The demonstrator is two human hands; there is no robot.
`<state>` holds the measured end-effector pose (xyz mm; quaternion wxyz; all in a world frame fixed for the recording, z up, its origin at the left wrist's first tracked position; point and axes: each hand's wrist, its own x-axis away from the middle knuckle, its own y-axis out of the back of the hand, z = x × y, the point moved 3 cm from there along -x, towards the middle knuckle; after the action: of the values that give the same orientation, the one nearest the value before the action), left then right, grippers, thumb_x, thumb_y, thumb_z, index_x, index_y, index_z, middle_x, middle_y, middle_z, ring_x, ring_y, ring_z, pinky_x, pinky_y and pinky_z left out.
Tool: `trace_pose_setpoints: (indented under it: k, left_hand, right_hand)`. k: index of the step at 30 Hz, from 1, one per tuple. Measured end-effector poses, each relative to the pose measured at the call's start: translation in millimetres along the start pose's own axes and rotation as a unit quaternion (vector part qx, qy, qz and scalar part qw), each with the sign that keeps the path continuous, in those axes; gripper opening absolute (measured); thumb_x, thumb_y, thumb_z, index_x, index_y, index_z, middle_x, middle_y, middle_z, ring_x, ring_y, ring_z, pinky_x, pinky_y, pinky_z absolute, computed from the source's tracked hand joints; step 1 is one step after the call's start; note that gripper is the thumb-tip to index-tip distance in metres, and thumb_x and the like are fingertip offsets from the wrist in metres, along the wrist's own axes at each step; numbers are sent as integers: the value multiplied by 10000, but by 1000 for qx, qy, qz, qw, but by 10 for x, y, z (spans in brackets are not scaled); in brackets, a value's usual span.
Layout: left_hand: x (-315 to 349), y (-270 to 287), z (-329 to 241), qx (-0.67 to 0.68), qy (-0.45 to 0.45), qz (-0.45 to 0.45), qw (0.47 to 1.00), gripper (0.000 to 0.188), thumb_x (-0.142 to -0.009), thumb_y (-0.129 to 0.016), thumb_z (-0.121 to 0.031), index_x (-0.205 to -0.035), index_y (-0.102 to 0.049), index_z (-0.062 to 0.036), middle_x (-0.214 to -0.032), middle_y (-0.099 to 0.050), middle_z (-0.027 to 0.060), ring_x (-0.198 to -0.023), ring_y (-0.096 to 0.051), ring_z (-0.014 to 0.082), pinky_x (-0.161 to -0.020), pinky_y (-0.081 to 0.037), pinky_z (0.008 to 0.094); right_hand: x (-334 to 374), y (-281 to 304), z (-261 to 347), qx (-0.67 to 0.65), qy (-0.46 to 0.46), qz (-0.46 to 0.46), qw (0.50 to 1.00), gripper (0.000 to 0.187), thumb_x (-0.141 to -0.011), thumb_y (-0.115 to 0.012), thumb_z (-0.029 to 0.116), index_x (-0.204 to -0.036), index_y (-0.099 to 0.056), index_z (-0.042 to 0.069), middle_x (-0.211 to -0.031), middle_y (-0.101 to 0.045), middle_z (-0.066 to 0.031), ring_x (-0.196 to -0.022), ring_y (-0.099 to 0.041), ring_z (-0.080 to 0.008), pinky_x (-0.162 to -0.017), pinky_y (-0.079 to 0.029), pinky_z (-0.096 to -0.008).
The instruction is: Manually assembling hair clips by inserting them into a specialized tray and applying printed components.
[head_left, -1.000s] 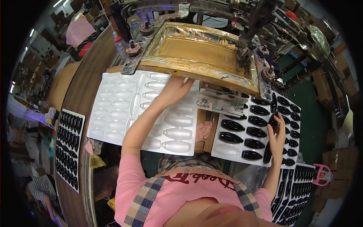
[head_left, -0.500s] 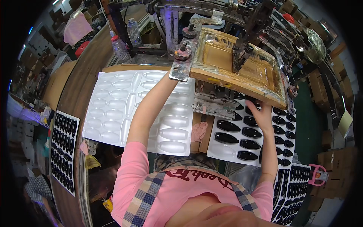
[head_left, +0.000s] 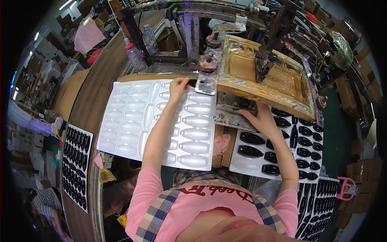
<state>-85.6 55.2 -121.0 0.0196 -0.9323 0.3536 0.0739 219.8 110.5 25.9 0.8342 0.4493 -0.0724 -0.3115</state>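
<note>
The head view shows the left hand (head_left: 177,89) with thumb and fingers pinched together on a small black piece (head_left: 192,83), which juts rightward from the fingertips, toward the right hand (head_left: 264,120). Its long axis seems to run sideways, though its far end meets or passes behind a stained metal bracket (head_left: 206,85); I cannot tell which. The left hand is clearly the nearer. The right hand, well apart, has its thumb spread and its fingers hidden under a wooden frame (head_left: 250,91); whether they grip anything I cannot tell.

Beneath the left hand and forearm lies a white moulded tray (head_left: 211,150). Just left of the right hand sits a metal fixture (head_left: 234,117); below and to its right, another tray (head_left: 237,167) carries glossy black pieces. Beyond the left hand stands a red-capped bottle (head_left: 136,58); far right of both hands, cardboard boxes (head_left: 354,195) are stacked.
</note>
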Motion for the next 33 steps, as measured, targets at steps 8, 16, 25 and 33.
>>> trace_pose_setpoints:
  k: [8, 16, 25, 33]
  left_hand:
    - [-140, -71, 441, -144, 68, 3, 987, 292, -791, -606, -264, -694, -586, 10, -542, -560, 32, -464, -515, 89, -454, -403, 233]
    - [-279, -94, 694, -287, -34, 11, 957, 262, -779, -575, -256, -760, -592, 4, -671, -592, 173, -645, -582, 301, -613, -442, 376]
    - [-205, -15, 68, -328, -409, 13, 852, 260, -787, -555, -141, -1017, -575, -21, -918, -609, 119, -855, -572, 252, -773, -446, 365]
    - [12, -1015, -1005, -131, -226, 197, 945, 239, -796, -566, -134, -996, -581, -3, -910, -607, 95, -828, -571, 190, -737, -456, 306]
  right_hand:
    - [624, 329, -316, -83, -116, -88, 986, 240, -836, -524, 209, -927, -580, -5, -837, -604, -142, -758, -580, -273, -688, -432, -303]
    - [1201, -312, -302, 159, -60, 123, 978, 391, -682, -673, 280, -959, -560, 28, -855, -542, -134, -764, -567, -302, -663, -459, -378]
    - [1208, 302, -368, -14, -203, -52, 978, 420, -673, -695, 132, -1039, -510, 40, -757, -575, -75, -524, -480, -110, -467, -370, -224]
    - [880, 628, -541, -124, -50, -173, 976, 511, -667, -685, 85, -1137, -487, 46, -1176, -462, -77, -968, -503, -153, -776, -403, -252]
